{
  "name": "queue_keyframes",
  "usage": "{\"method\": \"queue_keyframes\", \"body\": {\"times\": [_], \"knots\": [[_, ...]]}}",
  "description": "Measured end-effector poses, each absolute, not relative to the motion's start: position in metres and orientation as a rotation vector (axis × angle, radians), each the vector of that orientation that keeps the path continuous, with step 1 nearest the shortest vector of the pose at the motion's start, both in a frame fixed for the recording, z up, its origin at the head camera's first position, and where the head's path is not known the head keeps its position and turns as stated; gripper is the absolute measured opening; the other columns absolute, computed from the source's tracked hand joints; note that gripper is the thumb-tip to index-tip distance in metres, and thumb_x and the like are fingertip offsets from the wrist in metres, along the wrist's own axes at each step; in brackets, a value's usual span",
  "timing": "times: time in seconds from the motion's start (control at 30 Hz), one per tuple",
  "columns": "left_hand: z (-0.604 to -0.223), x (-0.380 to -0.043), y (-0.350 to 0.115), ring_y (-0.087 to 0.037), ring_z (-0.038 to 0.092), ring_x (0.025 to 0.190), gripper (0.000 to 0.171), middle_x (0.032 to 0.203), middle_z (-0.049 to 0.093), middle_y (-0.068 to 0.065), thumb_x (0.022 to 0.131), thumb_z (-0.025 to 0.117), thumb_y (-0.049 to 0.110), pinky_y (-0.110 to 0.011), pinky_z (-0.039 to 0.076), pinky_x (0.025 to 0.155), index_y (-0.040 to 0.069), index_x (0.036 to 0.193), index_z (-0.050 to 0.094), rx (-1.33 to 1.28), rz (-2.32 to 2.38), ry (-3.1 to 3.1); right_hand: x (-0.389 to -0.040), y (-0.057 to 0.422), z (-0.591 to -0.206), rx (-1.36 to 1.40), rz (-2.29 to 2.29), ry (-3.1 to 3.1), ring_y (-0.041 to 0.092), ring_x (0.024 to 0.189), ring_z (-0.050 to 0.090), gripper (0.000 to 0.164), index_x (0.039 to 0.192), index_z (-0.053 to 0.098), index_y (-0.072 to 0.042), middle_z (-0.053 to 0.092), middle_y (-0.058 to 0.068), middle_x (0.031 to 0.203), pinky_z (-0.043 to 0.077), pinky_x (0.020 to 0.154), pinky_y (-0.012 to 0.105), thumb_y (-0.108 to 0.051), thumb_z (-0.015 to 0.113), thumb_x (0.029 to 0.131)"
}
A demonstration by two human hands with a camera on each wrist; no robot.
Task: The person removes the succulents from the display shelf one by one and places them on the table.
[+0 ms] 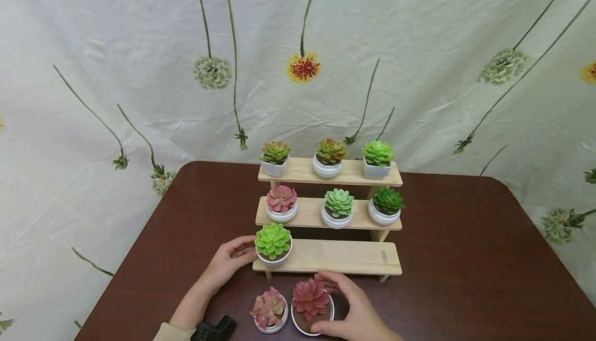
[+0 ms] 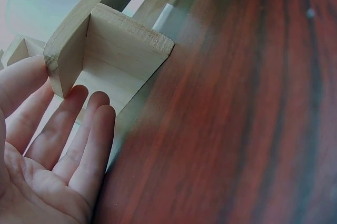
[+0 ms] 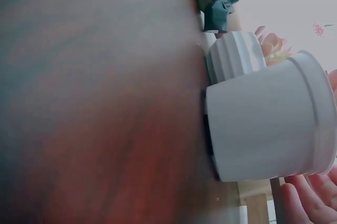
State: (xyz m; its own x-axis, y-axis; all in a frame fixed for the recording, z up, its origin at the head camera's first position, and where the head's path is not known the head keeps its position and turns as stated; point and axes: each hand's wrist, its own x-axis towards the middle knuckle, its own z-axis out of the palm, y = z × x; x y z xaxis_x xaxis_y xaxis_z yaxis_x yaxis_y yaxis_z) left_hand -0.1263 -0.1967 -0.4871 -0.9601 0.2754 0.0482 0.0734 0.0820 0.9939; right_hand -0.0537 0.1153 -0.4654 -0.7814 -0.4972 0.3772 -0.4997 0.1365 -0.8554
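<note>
My left hand [image 1: 225,263] is at the left end of the wooden shelf's [image 1: 335,256] lowest step, fingers loosely extended. In the left wrist view its fingertips are right at the shelf's edge [image 2: 62,71]. Beside them, a bright green succulent [image 1: 272,241] in a round white pot sits on that step. My right hand [image 1: 358,310] holds a dark red succulent [image 1: 310,297] in a larger white pot, thumb near and fingers far around its rim. The right wrist view shows this pot [image 3: 263,129] upright on the table. Left of it stands a pink succulent [image 1: 268,307] in a ribbed white pot.
Three potted succulents stand on the top step [image 1: 298,169], three more on the middle step [image 1: 309,213]. The dark brown table [image 1: 465,253] extends to both sides. A flower-print cloth [image 1: 139,46] hangs behind it. A black wrist device [image 1: 214,329] is on my left arm.
</note>
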Motion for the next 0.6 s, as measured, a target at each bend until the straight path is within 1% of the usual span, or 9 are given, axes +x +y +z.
{"method": "queue_keyframes", "body": {"times": [0.13,0.23,0.33,0.4,0.5,0.6], "knots": [[-0.487,-0.126,-0.197,-0.007,0.061,0.099,0.044,0.120,0.054,-0.031,0.089,0.063,0.004,-0.023,0.049,0.083,-0.013,0.127,0.049,0.346,2.000,2.193,-0.057,0.113,-0.461,1.003,1.840,-2.358,0.020,0.110,0.056,0.075,0.134,0.044,-0.004,0.056,0.016,0.122,0.044,0.093,0.030,-0.016,0.083,0.072],[-0.486,-0.126,-0.197,-0.007,0.061,0.100,0.044,0.120,0.054,-0.031,0.089,0.063,0.004,-0.023,0.049,0.083,-0.013,0.127,0.049,0.346,1.998,2.193,-0.060,0.110,-0.457,0.985,1.829,-2.340,0.022,0.110,0.056,0.071,0.132,0.045,-0.001,0.057,0.014,0.121,0.044,0.092,0.029,-0.016,0.082,0.073],[-0.487,-0.126,-0.197,-0.007,0.061,0.100,0.044,0.121,0.054,-0.031,0.089,0.063,0.004,-0.023,0.049,0.083,-0.013,0.127,0.049,0.343,2.001,2.190,-0.064,0.107,-0.455,0.993,1.783,-2.300,0.025,0.107,0.058,0.071,0.130,0.046,0.001,0.058,0.015,0.120,0.046,0.091,0.031,-0.013,0.083,0.072],[-0.487,-0.126,-0.197,-0.007,0.061,0.100,0.043,0.120,0.054,-0.031,0.089,0.063,0.004,-0.024,0.049,0.083,-0.013,0.126,0.049,0.348,2.003,2.190,-0.064,0.105,-0.446,0.997,1.749,-2.278,0.028,0.104,0.059,0.069,0.129,0.046,0.004,0.058,0.018,0.118,0.047,0.089,0.033,-0.008,0.082,0.071],[-0.487,-0.126,-0.197,-0.007,0.061,0.099,0.043,0.119,0.055,-0.031,0.088,0.063,0.003,-0.024,0.049,0.083,-0.013,0.126,0.049,0.353,2.012,2.190,-0.062,0.101,-0.429,0.947,1.767,-2.290,0.031,0.103,0.059,0.066,0.127,0.048,0.004,0.058,0.022,0.117,0.047,0.088,0.036,-0.003,0.081,0.071],[-0.488,-0.126,-0.197,-0.008,0.061,0.098,0.042,0.117,0.058,-0.026,0.088,0.063,0.002,-0.024,0.050,0.082,-0.013,0.125,0.050,0.369,2.027,2.190,-0.061,0.097,-0.413,0.894,1.788,-2.324,0.033,0.104,0.059,0.062,0.126,0.049,0.003,0.058,0.023,0.117,0.047,0.089,0.036,-0.002,0.080,0.072]]}}
